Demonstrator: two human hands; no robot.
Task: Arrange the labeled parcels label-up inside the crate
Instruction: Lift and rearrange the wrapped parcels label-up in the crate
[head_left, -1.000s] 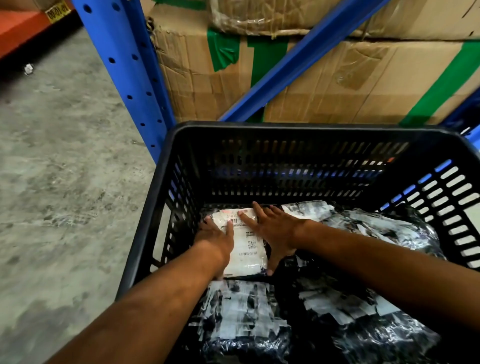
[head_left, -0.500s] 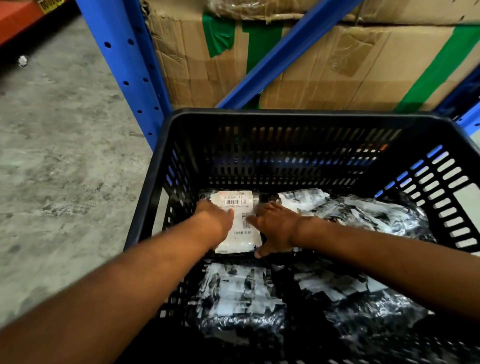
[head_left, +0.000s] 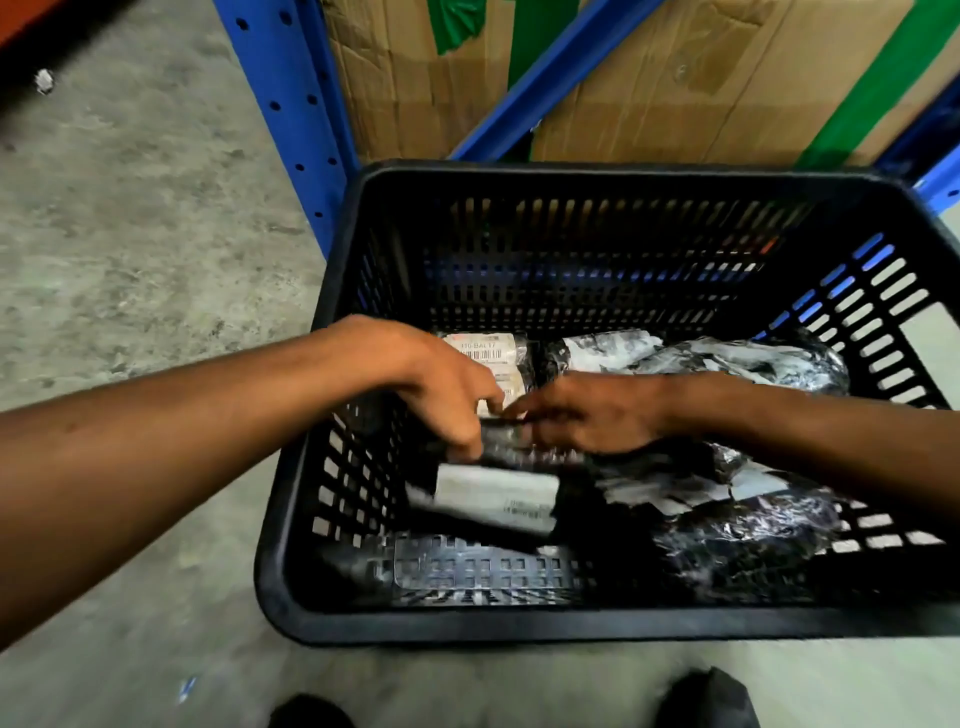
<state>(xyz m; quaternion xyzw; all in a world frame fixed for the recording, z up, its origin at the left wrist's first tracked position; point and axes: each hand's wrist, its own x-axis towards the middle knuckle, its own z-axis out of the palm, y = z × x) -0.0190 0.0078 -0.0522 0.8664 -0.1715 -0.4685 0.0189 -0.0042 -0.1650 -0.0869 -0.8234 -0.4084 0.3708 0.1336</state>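
A black slatted crate (head_left: 571, 631) stands on the floor with several black-wrapped parcels inside. One parcel (head_left: 485, 353) lies label-up in the far left corner. In front of it a dark parcel with a white label (head_left: 493, 499) is tilted and blurred; the label faces me. My left hand (head_left: 447, 389) curls its fingers over this parcel's upper edge. My right hand (head_left: 587, 421) reaches in from the right and holds the same edge, fingers pointing left. More crumpled parcels (head_left: 737, 514) fill the right half of the crate.
A blue rack upright (head_left: 291, 104) and a diagonal brace (head_left: 545, 78) stand behind the crate, with taped cardboard boxes (head_left: 675, 93) behind them. Concrete floor (head_left: 130, 234) lies to the left. Two dark shoe tips (head_left: 706, 696) show below the near rim.
Both hands have left the labelled parcel in the far left corner and moved nearer, onto the front-left parcel, which is now tilted up with a white label showing. The view pulled back.
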